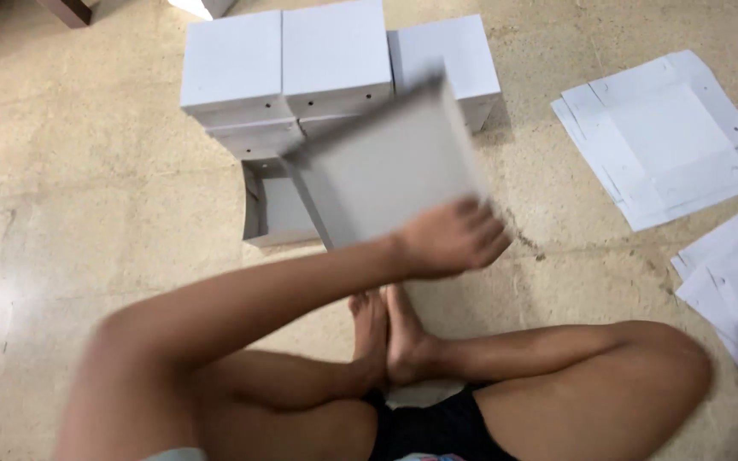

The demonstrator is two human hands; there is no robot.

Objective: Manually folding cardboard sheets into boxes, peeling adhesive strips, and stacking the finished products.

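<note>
The floor (87, 213) is pale speckled stone, and the person sits cross-legged on it, knees spread wide and feet together in the middle of the head view; beyond the feet stands a stack of closed white boxes (335, 68), set side by side in a row and at least two layers deep on the left; at the right lies a spread of flat white cardboard blanks (668, 141), unfolded and overlapping, with a second loose pile of blanks (732, 286) nearer the person's right knee; just in front of the stack, touching its base, sits an open box tray (279, 209) with its hollow facing up; above that tray, lifted clear of the floor, is the box lid (390, 166), a shallow grey-white piece blurred by motion, tilted so its far edge rises toward the stack and its near corner dips toward the person; the left hand (453, 239) reaches across the body and is closed around that near, lower-right corner, fingers curled over the edge, so the lid extends away and to the left from the hand, its long axis running diagonally up toward the boxes; the tray lies below and left of the hand, nearer to it than the blanks; the right hand is not visible, so its state cannot be told.
</note>
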